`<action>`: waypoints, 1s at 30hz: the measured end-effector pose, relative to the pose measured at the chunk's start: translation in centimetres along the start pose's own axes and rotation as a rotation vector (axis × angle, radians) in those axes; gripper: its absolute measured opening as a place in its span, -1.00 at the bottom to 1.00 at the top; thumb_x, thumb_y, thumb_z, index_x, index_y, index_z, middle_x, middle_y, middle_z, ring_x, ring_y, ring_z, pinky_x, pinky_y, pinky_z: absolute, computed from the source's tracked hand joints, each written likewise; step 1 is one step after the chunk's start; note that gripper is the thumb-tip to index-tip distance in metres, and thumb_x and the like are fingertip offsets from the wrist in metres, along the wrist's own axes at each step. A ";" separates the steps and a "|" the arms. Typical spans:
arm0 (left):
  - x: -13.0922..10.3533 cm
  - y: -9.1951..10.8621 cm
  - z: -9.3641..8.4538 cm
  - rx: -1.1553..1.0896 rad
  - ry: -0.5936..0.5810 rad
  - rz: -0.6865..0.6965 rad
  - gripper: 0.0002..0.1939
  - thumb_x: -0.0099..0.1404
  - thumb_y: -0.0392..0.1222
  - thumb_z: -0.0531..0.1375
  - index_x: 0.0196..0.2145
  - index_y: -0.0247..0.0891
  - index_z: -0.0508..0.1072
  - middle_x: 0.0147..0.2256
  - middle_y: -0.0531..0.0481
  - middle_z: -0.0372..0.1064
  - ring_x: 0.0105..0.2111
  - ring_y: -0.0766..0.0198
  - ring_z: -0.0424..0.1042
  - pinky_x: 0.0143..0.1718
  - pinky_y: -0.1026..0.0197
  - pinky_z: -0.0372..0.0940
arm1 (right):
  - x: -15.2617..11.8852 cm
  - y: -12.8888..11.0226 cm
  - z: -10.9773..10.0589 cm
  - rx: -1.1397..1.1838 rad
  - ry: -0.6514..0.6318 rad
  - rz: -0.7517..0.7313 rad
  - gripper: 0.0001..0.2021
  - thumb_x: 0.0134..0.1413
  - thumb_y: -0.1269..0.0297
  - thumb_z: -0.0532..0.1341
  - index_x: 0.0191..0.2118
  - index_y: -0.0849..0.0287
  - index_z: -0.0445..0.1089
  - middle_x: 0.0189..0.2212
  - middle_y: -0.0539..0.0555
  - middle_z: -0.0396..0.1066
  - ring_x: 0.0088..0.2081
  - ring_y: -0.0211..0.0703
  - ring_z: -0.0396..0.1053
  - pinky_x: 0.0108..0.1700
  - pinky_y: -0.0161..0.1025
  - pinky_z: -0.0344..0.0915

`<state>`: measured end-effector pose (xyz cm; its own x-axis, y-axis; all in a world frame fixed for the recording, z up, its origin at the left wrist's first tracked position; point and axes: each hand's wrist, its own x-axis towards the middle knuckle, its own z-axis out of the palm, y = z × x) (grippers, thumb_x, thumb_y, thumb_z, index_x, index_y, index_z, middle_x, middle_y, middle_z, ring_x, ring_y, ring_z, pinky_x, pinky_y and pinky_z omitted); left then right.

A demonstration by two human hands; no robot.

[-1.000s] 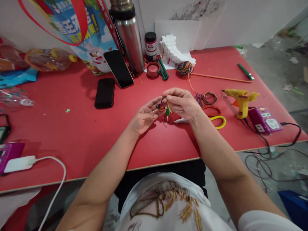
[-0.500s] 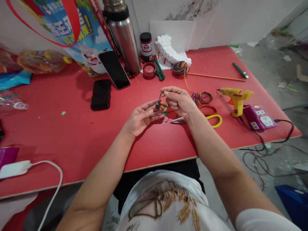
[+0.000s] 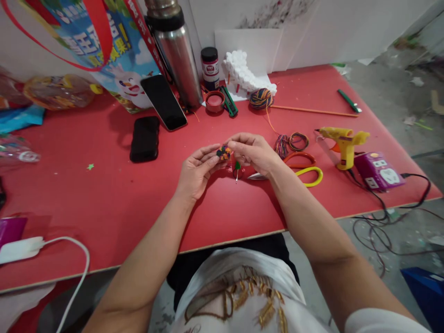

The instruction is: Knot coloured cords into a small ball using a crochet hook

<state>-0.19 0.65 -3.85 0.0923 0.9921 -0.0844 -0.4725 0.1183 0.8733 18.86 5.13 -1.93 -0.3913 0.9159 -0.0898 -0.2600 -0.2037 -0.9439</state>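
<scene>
A small multicoloured yarn piece [image 3: 224, 153] is pinched between the fingertips of my left hand [image 3: 198, 172]. My right hand [image 3: 255, 152] touches the right edge of the same piece with thumb and forefinger closed on it. Below my right fingers a green-handled hook [image 3: 237, 166] points down toward me, its metal tip showing. Scissors with red and yellow handles [image 3: 310, 176] lie partly under my right wrist. Beyond them are loose yarn coils [image 3: 297, 141], and a multicoloured yarn ball [image 3: 261, 99] sits farther back with a strand running from it.
At the right are a yellow glue gun [image 3: 344, 143] and a purple power socket [image 3: 378, 171] with cables. Two phones [image 3: 144, 138], a steel flask [image 3: 178, 55], a jar [image 3: 210, 69] and a green cutter [image 3: 229, 101] stand or lie behind my hands on the red table [image 3: 86, 199].
My right hand has come down and left, closing onto the yarn piece. The strand loop it held up no longer shows. My left hand and the piece have shifted slightly left.
</scene>
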 end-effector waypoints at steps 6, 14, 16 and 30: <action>-0.2 -0.3 0.0 0.076 0.044 0.056 -0.65 0.10 -0.24 0.58 -0.13 -0.18 0.70 -0.21 -0.04 0.70 -0.19 0.22 0.69 -0.03 0.14 0.61 | 0.2 0.6 0.0 -0.084 -0.037 -0.038 -0.69 -0.04 0.22 0.57 -0.29 0.26 0.52 -0.57 -0.08 0.48 -0.64 -0.46 0.20 -0.64 -0.45 0.09; -0.4 -0.2 -0.1 0.320 0.055 0.169 -0.72 0.10 -0.26 0.55 -0.20 -0.20 0.69 -0.26 -0.02 0.66 -0.25 0.26 0.63 -0.14 0.18 0.57 | -0.1 0.5 0.4 0.084 -0.093 0.086 -0.59 -0.15 0.16 0.61 -0.33 0.21 0.43 -0.55 -0.09 0.50 -0.64 -0.43 0.25 -0.64 -0.44 0.16; -0.5 -0.2 -0.1 0.352 0.068 0.197 -0.75 0.12 -0.24 0.54 -0.21 -0.20 0.68 -0.26 -0.03 0.65 -0.25 0.26 0.62 -0.14 0.19 0.56 | -0.1 0.7 0.5 0.042 -0.103 0.078 -0.60 -0.16 0.19 0.60 -0.30 0.22 0.45 -0.54 -0.09 0.51 -0.60 -0.41 0.31 -0.59 -0.43 0.24; -0.5 0.2 -0.9 0.556 0.006 0.305 -0.89 0.30 -0.17 0.48 -0.20 -0.12 0.71 -0.23 -0.01 0.59 -0.21 0.25 0.54 -0.07 0.19 0.44 | -1.1 -0.5 1.0 -0.179 -0.128 0.040 -0.73 0.01 0.26 0.52 -0.32 0.18 0.43 -0.62 -0.11 0.46 -0.69 -0.40 0.27 -0.66 -0.42 0.19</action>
<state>-1.11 0.18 -4.00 0.0200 0.9783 0.2060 0.0495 -0.2068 0.9771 18.52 3.88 -1.08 -0.5103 0.8544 -0.0980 -0.0854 -0.1638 -0.9828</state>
